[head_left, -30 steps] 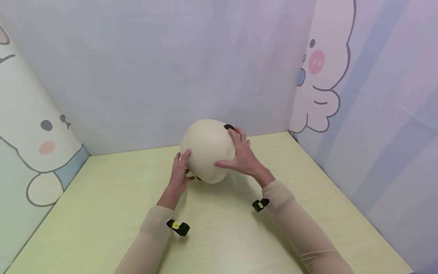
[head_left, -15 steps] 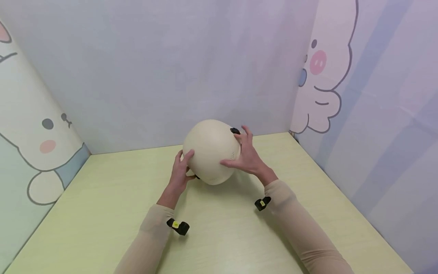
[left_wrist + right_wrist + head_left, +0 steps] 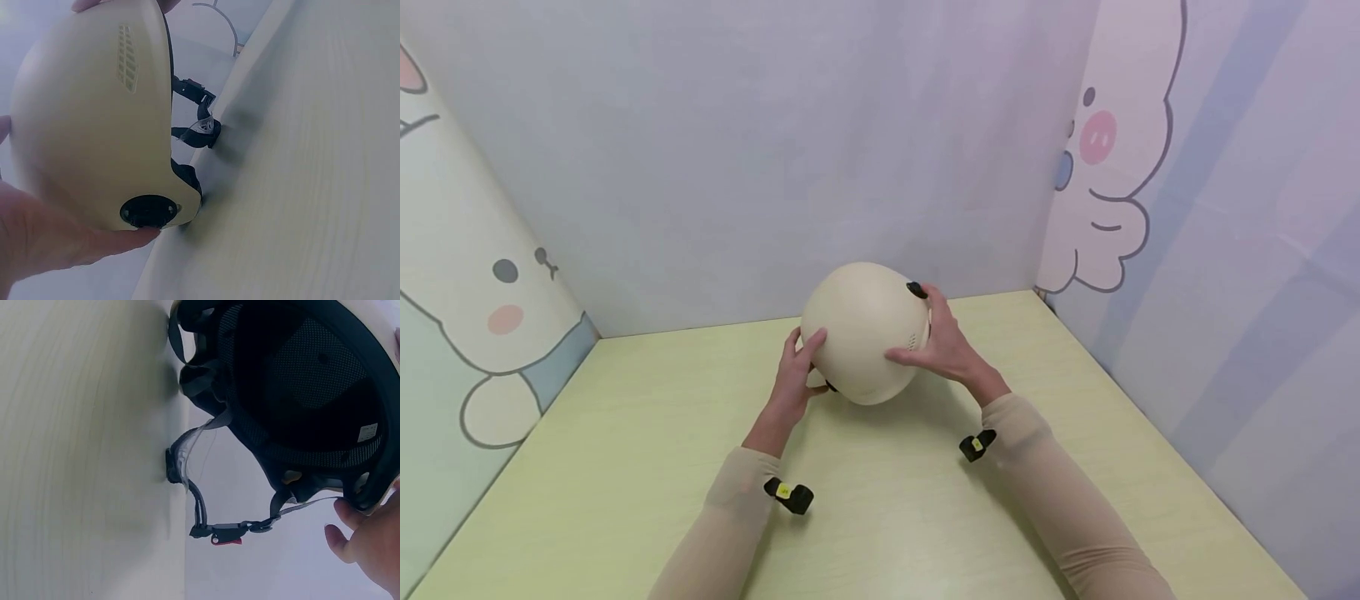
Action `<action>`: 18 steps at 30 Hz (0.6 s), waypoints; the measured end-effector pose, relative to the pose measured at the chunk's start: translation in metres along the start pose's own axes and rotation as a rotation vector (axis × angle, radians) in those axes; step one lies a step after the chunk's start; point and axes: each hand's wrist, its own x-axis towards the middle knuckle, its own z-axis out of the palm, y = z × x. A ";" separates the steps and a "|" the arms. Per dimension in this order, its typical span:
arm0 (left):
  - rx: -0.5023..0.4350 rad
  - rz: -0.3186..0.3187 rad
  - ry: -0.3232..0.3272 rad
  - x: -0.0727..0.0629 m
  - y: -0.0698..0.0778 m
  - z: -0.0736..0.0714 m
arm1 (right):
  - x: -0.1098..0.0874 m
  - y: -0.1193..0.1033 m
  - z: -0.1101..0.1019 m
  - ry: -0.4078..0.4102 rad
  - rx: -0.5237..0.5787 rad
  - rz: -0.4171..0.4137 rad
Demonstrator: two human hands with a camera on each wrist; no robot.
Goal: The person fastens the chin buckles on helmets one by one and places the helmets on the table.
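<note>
A cream helmet (image 3: 865, 333) is tipped on its side above the table, its smooth shell facing me. My left hand (image 3: 790, 379) holds its left side; in the left wrist view a finger touches the black round piece (image 3: 149, 212) near the rim. On the right, my right hand (image 3: 946, 346) grips the rim, thumb on the shell beside the small vent holes. The right wrist view looks into the black lining (image 3: 300, 369). A chin strap (image 3: 200, 506) dangles from it, with a buckle (image 3: 226, 534) that has a red tab.
The pale wood-grain table (image 3: 880, 517) runs up to a greyish back wall (image 3: 737, 167). Side walls with cartoon animals (image 3: 1097, 167) stand left and right. Small black wrist devices (image 3: 790, 496) are strapped over both sleeves.
The helmet has shifted slightly right and turned a little between my hands. My right fingers lifted off the rim half a second ago and now rest against it by the upper black piece.
</note>
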 end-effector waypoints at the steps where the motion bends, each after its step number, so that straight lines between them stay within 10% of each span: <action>1: -0.006 0.000 -0.005 0.001 0.000 0.000 | 0.000 0.000 0.000 -0.004 -0.007 0.004; 18: 0.017 0.019 -0.019 0.002 -0.005 0.001 | 0.000 0.008 -0.010 -0.099 -0.067 0.007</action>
